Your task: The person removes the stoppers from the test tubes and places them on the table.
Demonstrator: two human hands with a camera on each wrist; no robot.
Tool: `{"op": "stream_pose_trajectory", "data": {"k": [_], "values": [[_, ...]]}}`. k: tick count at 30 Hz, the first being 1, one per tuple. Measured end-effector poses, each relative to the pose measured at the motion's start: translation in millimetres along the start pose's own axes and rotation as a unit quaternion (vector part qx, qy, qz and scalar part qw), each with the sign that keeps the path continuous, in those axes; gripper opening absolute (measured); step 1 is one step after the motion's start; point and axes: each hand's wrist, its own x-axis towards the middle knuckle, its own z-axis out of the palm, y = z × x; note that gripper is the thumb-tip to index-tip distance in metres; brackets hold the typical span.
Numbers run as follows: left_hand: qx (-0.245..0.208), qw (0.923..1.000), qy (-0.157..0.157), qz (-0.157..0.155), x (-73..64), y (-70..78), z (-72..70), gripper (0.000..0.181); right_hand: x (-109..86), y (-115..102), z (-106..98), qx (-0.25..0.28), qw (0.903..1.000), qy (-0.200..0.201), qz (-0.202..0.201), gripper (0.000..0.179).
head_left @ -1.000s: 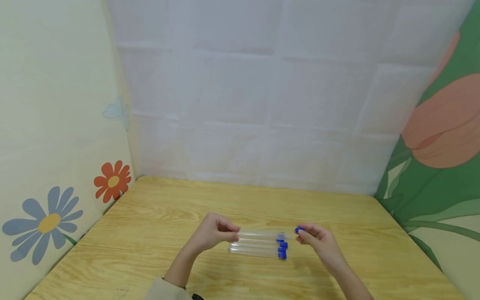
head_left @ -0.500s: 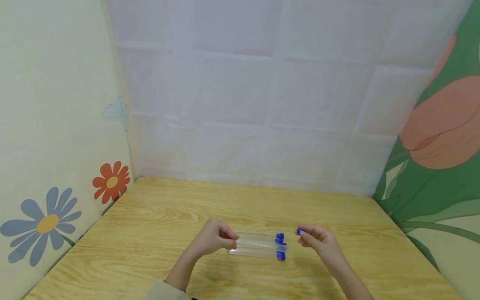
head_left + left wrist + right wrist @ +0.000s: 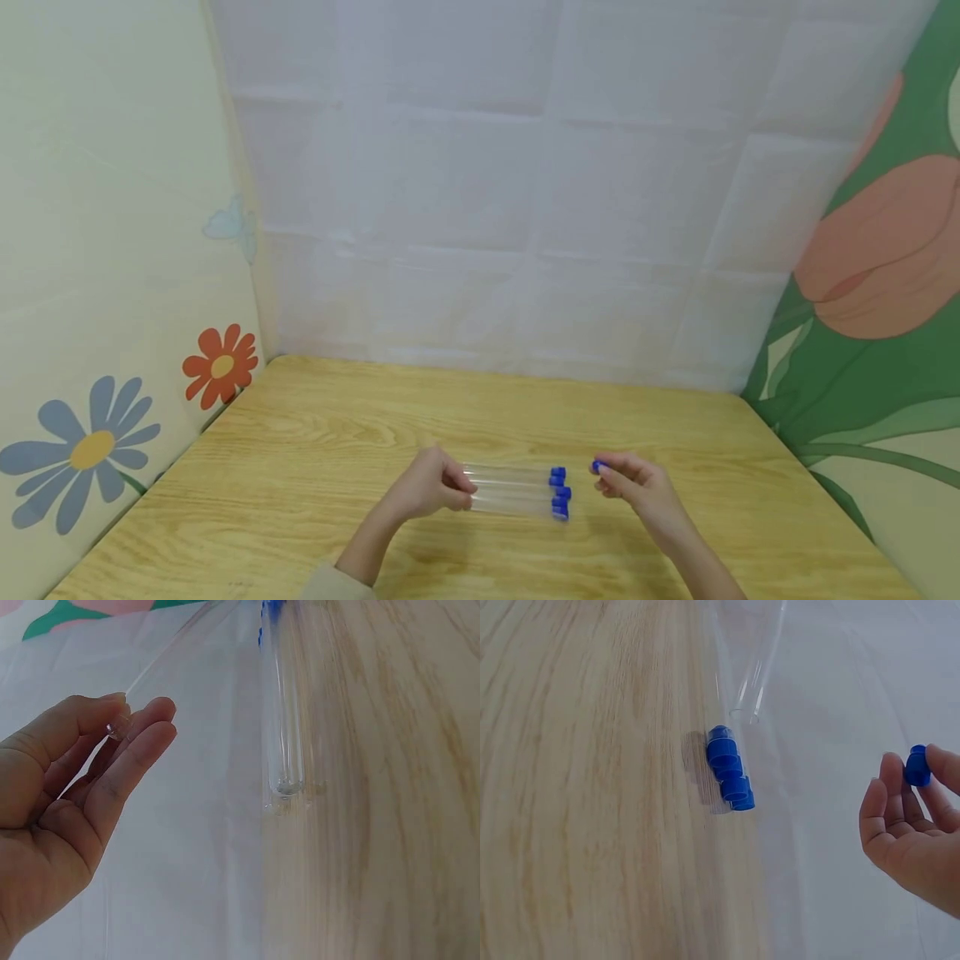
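My left hand (image 3: pixel 432 485) pinches the rounded closed end of a clear test tube (image 3: pixel 166 654) between thumb and fingers. This tube is raised above the table, and its open mouth (image 3: pixel 746 716) carries no cap. A blue test tube cap (image 3: pixel 916 769) sits between the thumb and fingers of my right hand (image 3: pixel 643 493), apart from the tube and to its right. Several capped test tubes (image 3: pixel 286 742) lie side by side below, their blue caps (image 3: pixel 727 766) all pointing right in the head view. The held tube is faint in the head view.
The wood-grain table (image 3: pixel 337 417) stretches out around the tubes. Behind it hangs a creased white sheet (image 3: pixel 480 208). Flower-patterned panels stand at the left (image 3: pixel 112 250) and right (image 3: pixel 862 375).
The held tube has drawn away from the cap and swung toward the table's near side. My left hand has shifted slightly nearer. The right hand stays almost still with the cap.
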Motion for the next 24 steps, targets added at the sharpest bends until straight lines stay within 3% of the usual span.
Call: {"op": "stream_pose_trajectory", "data": {"k": [14,24], "values": [[0.047,0.9988,0.008,0.01,1.9,-9.9,6.5,0.006,-0.7,2,-2,0.011,0.9995,-0.031,-0.005,0.012],[0.109,0.9936,-0.02,0.023,1.9,-13.0,7.3,0.011,-1.4,0,-2,0.01,0.9986,-0.05,-0.013,0.018]]}}
